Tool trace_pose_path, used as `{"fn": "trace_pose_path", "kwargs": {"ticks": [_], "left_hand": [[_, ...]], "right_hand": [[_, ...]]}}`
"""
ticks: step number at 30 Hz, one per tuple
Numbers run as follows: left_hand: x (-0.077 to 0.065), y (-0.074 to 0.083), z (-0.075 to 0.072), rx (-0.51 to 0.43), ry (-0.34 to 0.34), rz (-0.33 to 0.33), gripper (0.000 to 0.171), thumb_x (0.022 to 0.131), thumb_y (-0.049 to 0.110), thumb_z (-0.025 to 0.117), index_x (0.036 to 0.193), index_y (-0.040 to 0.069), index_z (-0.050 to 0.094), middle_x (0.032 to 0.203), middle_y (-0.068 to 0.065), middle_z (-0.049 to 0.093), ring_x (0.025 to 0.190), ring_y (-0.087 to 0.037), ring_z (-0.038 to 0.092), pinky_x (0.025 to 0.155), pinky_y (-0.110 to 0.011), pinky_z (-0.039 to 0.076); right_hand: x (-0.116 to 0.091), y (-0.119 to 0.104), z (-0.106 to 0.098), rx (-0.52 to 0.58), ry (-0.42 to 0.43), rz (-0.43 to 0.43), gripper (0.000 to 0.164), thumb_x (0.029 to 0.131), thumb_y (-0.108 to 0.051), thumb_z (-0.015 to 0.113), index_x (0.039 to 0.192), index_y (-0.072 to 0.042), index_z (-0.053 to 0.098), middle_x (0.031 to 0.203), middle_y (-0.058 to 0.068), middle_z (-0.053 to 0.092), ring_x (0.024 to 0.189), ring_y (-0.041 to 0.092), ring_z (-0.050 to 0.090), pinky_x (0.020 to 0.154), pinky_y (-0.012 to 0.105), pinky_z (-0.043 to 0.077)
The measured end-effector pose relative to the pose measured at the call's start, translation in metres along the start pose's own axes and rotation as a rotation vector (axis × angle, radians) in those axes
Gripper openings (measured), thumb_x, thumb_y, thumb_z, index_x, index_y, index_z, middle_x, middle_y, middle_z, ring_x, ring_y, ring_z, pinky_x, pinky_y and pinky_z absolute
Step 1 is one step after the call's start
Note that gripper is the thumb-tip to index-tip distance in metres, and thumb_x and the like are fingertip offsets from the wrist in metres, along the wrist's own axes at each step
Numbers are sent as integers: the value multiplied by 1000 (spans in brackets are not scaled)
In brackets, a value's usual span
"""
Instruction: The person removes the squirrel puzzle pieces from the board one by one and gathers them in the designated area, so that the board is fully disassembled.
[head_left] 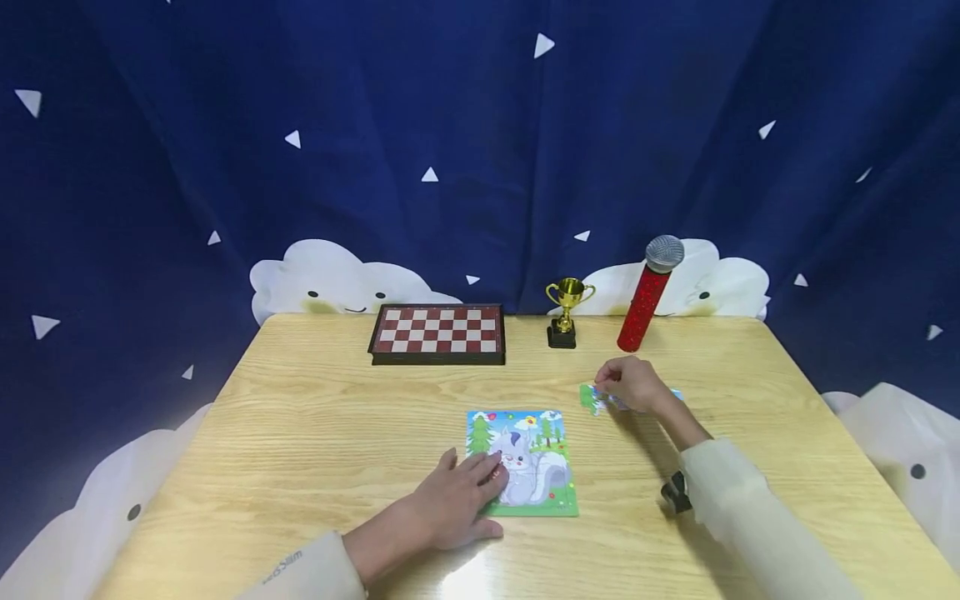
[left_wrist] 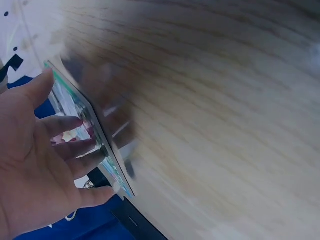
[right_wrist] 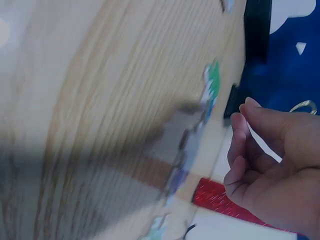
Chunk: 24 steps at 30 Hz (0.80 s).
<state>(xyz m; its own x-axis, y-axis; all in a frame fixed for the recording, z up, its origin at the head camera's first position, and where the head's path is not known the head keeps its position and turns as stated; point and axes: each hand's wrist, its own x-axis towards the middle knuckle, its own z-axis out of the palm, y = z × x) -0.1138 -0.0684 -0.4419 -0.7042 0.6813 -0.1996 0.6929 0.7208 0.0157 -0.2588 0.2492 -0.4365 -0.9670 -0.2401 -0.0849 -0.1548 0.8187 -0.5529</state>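
Note:
A picture puzzle (head_left: 551,479) of a grey-white squirrel among trees lies flat on the wooden table. My left hand (head_left: 461,498) rests on its left part with fingers spread; in the left wrist view the same hand (left_wrist: 45,160) covers some of the puzzle (left_wrist: 75,107). Further right, my right hand (head_left: 636,383) hovers over several loose puzzle pieces (head_left: 587,398) and partly hides them. In the right wrist view the right hand (right_wrist: 272,157) has thumb and fingertips drawn together with nothing visible between them, apart from the row of pieces (right_wrist: 212,85).
Along the table's back stand a checkered game board (head_left: 438,332), a gold trophy cup (head_left: 567,300) on a black base, and a red microphone (head_left: 645,308). Behind the wooden table (head_left: 315,417) hangs a dark blue curtain (head_left: 465,100) with white triangles and clouds.

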Motion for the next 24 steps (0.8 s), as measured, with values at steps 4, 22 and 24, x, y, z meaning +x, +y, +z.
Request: {"fn": "trace_pose_path", "kwargs": {"ticks": [4,22,24], "left_hand": [[1,-1,-1,-17,21,17,70,93,59,41,148,16,35,154,-8,32,140,-25,35,108,-52,34],[17,23,1,1,21,51,72,92,64,36,150,22,30,157,-3,25,144,-22,29,110,-54,32],[18,26,2,10,26,45,71,92,64,36,150,23,30,157,-4,26,143,-23,30,109,-53,33]], "right_hand": [[-7,-16,1,11,-26,-23,6,89,-10,63,87,-5,67,76,4,63,65,12,52,57,25,43],[-43,-53,36,90,-157,-208,5,85,-8,67,88,-4,69,79,2,68,68,7,56,58,21,46],[-45,-53,40,102,-166,-202,5,85,-8,67,89,-4,69,79,1,67,67,7,55,57,20,46]]}}
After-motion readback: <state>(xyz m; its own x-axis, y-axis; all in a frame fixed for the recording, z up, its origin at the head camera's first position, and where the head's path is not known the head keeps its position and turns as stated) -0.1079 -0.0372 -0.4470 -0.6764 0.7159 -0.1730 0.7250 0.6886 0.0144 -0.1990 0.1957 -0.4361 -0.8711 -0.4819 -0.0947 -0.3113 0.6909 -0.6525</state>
